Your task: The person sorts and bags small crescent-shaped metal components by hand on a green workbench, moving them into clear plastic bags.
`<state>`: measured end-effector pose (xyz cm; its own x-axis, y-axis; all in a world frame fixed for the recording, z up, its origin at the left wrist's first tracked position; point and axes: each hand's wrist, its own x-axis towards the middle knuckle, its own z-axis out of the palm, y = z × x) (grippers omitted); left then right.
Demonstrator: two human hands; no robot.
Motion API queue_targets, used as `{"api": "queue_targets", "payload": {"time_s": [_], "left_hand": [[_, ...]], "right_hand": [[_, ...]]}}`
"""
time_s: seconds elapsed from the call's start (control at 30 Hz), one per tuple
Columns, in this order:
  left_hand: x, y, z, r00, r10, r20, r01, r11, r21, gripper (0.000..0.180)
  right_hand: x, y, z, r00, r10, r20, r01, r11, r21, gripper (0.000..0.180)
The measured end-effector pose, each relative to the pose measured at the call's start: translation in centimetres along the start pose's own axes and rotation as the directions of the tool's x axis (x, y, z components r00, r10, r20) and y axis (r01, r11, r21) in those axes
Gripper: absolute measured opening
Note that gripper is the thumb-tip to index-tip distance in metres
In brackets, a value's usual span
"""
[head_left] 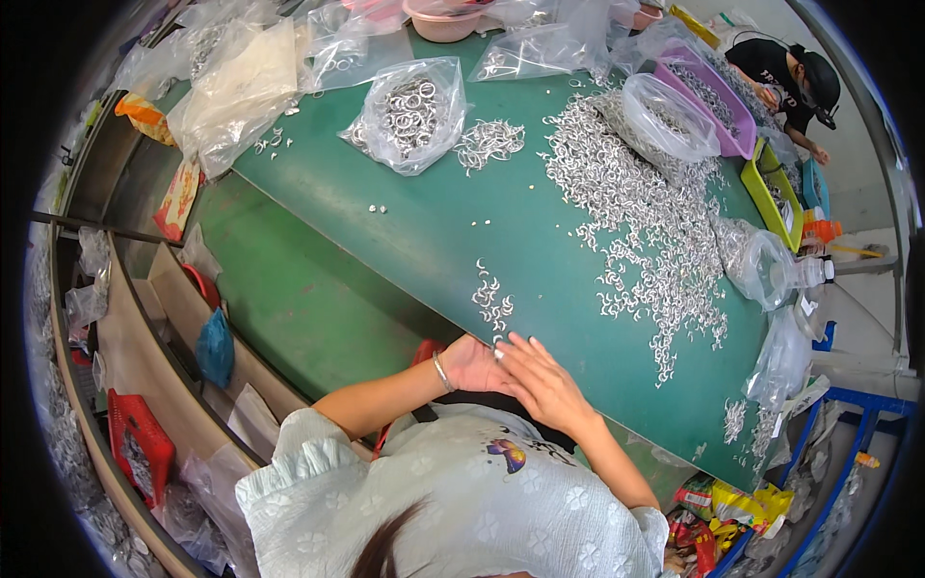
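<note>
My left hand [470,366] is at the near edge of the green table [405,231], palm turned up and open, its fingers partly hidden by my right hand. My right hand [547,383] lies open just beside and over it, fingers stretched out toward the table edge. A tiny silvery spot shows by the right fingers; I cannot tell what it is. Just beyond my hands lies a small strip of curved silver metal pieces [493,301]. Farther right spreads a large heap of similar crescent-shaped pieces [665,241].
A clear plastic bag of metal rings [414,111] stands at the back beside a small pile of pieces [489,144]. Purple [742,135] and yellow-green baskets [771,188] line the right edge. Another person [795,82] works beyond them. A red basket [135,448] sits at left.
</note>
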<state>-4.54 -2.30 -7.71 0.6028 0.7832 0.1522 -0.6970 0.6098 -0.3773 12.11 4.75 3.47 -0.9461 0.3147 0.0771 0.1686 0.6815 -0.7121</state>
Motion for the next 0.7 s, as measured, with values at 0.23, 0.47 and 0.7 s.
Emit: {"api": "queue_targets", "payload": {"time_s": [0.23,0.47,0.7], "left_hand": [[-1.6,0.7,-2.9,0.998,0.007,-0.054,-0.018,0.979,-0.201,0.056],[0.3,0.6,0.7,0.972,-0.113,-0.206,0.146,0.978,0.15,0.075],[0.0,0.7,0.7,0.981,-0.125,-0.148,0.142,0.984,0.111,0.074]], "right_hand": [[1.0,-0.7,0.7,0.993,-0.115,-0.02,0.116,0.991,0.059,0.044],[10.1,1.9,-1.4,0.978,-0.163,-0.131,0.16,0.987,-0.033,0.04],[7.7,3.3,-0.5,0.987,-0.15,0.05,0.152,0.988,-0.034,0.041]]}}
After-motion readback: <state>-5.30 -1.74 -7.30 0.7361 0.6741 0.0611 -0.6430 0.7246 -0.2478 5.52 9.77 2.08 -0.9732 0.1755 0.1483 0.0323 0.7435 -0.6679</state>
